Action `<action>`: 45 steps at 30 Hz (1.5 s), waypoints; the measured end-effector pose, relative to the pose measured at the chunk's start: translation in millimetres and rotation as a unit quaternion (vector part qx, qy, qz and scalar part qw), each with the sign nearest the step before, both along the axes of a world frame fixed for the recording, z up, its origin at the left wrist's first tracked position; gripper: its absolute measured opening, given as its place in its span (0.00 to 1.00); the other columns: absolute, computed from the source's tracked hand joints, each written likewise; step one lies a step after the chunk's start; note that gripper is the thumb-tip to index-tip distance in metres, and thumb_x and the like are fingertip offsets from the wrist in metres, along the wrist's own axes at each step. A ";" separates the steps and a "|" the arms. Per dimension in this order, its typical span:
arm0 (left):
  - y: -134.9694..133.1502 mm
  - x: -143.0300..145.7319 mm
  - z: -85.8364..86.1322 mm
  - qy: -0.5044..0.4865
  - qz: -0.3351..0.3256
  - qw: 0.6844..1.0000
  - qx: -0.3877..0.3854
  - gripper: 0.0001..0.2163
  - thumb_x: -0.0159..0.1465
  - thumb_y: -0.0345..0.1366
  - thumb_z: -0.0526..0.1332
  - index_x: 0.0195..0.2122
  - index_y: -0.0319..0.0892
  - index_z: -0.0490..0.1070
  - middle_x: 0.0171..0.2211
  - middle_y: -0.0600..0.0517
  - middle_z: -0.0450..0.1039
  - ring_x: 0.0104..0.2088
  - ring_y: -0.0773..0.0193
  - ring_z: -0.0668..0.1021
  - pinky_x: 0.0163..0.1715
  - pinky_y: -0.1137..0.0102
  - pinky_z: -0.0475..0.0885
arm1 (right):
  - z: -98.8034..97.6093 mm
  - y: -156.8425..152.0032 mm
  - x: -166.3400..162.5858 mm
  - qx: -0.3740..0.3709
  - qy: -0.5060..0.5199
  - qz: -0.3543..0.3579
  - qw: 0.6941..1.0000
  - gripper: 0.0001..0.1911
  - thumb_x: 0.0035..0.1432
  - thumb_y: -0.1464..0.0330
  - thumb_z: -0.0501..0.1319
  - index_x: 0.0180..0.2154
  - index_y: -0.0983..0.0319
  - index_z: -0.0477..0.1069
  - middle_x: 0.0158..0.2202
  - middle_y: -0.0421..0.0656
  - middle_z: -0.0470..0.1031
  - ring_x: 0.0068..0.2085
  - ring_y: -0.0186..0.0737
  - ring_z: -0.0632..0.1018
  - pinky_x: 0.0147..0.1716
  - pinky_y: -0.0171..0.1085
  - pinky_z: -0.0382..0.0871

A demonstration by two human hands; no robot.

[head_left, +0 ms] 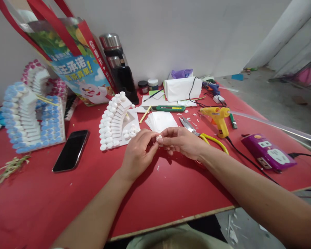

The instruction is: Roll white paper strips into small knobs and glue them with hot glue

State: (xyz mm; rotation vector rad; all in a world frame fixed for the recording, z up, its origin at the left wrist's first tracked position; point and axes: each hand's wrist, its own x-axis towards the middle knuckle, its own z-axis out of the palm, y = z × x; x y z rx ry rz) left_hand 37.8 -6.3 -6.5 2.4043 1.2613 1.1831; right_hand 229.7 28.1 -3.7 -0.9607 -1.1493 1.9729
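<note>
Both hands meet above the middle of the red table. My left hand (139, 152) and my right hand (184, 141) pinch one small white rolled piece (159, 137) between their fingertips. Its lower part is hidden by the fingers. Just beyond my left hand stands a white stepped paper model (116, 126), with round white pieces along its outer curve and several more on its base. A stack of white paper sheets (163, 120) lies beyond the fingertips. Scissors with yellow handles (214, 139) rest beside my right hand, partly behind the forearm.
A yellow glue gun (215, 117) and a purple power strip (268, 152) are to the right, with cables. A green utility knife (171, 108) lies behind the sheets. On the left are a phone (71, 150), a blue-and-white model (32, 121), a bag (80, 69) and a flask (111, 43).
</note>
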 end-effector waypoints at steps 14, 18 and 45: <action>-0.7 3.2 -1.4 0.050 -0.025 0.998 0.026 0.05 0.71 0.31 0.59 0.46 0.40 0.71 0.39 0.49 0.75 0.38 0.63 0.77 0.40 0.68 0.72 | -1.9 -4.8 0.7 0.094 -0.098 -0.010 0.991 0.20 0.49 0.56 0.76 0.32 0.63 0.73 0.23 0.38 0.75 0.22 0.32 0.74 0.22 0.33 0.65; 3.5 -2.7 2.8 -0.005 0.046 0.999 -0.011 0.04 0.67 0.31 0.61 0.43 0.42 0.72 0.36 0.51 0.75 0.34 0.65 0.76 0.37 0.69 0.72 | 5.3 -4.9 1.2 0.096 -0.111 0.009 0.989 0.21 0.54 0.53 0.73 0.38 0.63 0.73 0.28 0.41 0.77 0.25 0.33 0.76 0.24 0.34 0.71; 17.5 -60.5 14.8 0.200 0.149 0.964 -0.090 0.10 0.68 0.34 0.61 0.49 0.44 0.76 0.39 0.49 0.71 0.32 0.62 0.75 0.33 0.67 0.68 | 5.2 2.0 9.2 0.357 -0.257 -0.106 0.892 0.08 0.65 0.64 0.62 0.42 0.60 0.77 0.38 0.45 0.82 0.33 0.40 0.79 0.31 0.39 0.71</action>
